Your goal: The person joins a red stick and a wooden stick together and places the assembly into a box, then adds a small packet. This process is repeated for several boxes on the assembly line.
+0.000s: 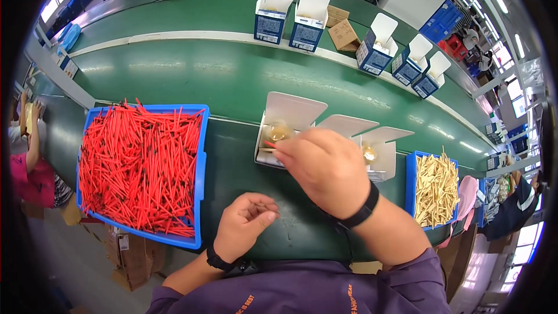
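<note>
My right hand (328, 168) is over an open white box (295, 104) in front of me. Its fingertips pinch a thin red stick (268, 144), held above the box's near side. A pale wooden stick (267, 150) shows just beneath it; whether I hold that too is unclear. Inside the box sits a round, clear and golden thing (279, 131). My left hand (245, 224) rests low near the table's front edge, fingers loosely curled and thumb apart, with nothing visible in it. Behind my right hand stand more open white boxes (381, 166), partly hidden.
To the left, a blue tray (200, 197) is heaped with red sticks (139, 168). At right, a smaller blue tray (410, 189) holds wooden sticks (435, 189). Several blue-and-white boxes (307, 32) stand open along the far ledge. Another person (35, 163) is at far left.
</note>
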`<state>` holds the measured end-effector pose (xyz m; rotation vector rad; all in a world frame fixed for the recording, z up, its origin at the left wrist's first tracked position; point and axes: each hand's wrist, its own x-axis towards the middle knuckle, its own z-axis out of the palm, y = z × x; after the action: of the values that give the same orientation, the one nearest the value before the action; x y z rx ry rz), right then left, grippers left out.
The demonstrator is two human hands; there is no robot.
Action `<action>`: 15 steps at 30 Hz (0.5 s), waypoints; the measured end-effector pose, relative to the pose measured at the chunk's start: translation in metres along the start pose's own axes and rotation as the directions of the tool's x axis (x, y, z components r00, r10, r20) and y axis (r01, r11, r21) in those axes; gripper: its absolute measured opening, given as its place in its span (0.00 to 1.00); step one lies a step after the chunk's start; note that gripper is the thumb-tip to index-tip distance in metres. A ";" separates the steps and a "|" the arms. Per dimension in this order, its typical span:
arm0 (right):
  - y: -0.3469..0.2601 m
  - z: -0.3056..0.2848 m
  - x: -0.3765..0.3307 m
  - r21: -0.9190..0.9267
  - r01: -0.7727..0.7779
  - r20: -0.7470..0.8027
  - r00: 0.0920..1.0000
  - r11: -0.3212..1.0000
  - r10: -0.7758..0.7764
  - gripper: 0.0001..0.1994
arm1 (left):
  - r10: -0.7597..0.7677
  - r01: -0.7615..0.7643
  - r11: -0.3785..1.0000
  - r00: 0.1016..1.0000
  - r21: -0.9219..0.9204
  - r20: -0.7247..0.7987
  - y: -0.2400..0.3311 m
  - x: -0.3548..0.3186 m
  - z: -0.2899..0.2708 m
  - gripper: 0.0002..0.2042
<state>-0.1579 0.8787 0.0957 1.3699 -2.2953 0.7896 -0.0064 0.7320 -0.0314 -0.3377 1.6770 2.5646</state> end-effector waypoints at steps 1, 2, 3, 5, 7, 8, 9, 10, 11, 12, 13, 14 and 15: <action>0.004 0.007 0.005 -0.050 0.067 0.067 0.996 0.997 -0.063 0.05 | 0.007 -0.006 1.000 1.000 -0.021 0.014 -0.002 0.000 -0.001 0.12; 0.009 0.011 0.006 -0.052 0.066 0.069 0.996 0.996 -0.063 0.05 | 0.013 -0.012 0.999 1.000 -0.042 0.028 -0.003 0.000 -0.002 0.12; 0.014 0.016 0.005 -0.005 0.088 0.172 0.981 0.996 -0.086 0.05 | 0.020 -0.018 0.998 0.999 -0.064 0.041 -0.003 0.001 -0.003 0.12; 0.021 0.021 0.004 0.102 0.116 0.369 0.918 0.988 -0.145 0.05 | 0.004 -0.001 0.998 0.999 -0.059 0.044 0.000 0.001 -0.004 0.12; 0.026 0.020 0.007 0.100 0.089 0.384 0.916 0.991 -0.121 0.05 | -0.031 0.033 0.998 0.998 -0.044 0.057 0.003 0.000 -0.005 0.13; 0.028 0.018 0.008 0.096 0.063 0.395 0.914 0.993 -0.096 0.05 | -0.036 0.038 0.998 0.998 -0.046 0.054 0.003 0.000 -0.007 0.13; 0.029 0.018 0.010 0.091 0.035 0.406 0.911 0.995 -0.069 0.06 | -0.046 0.048 0.997 0.998 -0.052 0.049 0.002 -0.001 -0.008 0.13; 0.027 0.018 0.011 0.091 0.029 0.406 0.911 0.995 -0.064 0.06 | -0.055 0.058 0.997 0.997 -0.057 0.049 0.002 -0.001 -0.009 0.13; 0.023 0.019 0.013 0.071 0.010 0.412 0.911 0.997 -0.039 0.05 | -0.066 0.069 0.996 0.997 -0.061 0.049 0.003 -0.001 -0.009 0.13; 0.019 0.020 0.013 0.047 -0.012 0.418 0.908 0.999 -0.009 0.05 | -0.074 0.078 0.995 0.996 -0.060 0.057 0.003 0.001 -0.009 0.13; 0.017 0.021 0.013 0.023 -0.035 0.423 0.906 0.999 0.022 0.04 | -0.072 0.076 0.995 0.995 -0.069 0.067 0.003 0.003 -0.009 0.13; 0.015 0.020 0.015 0.031 -0.040 0.427 0.904 0.999 0.024 0.04 | -0.069 0.074 0.994 0.996 -0.078 0.064 0.003 0.001 -0.008 0.14; 0.014 0.018 0.017 0.026 -0.042 0.458 0.889 0.999 0.025 0.04 | -0.067 0.072 0.994 0.996 -0.087 0.062 0.002 0.000 -0.007 0.14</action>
<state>-0.1782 0.8612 0.0871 1.6844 -2.6711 0.5602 -0.0061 0.7244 -0.0326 -0.3163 1.5082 2.5774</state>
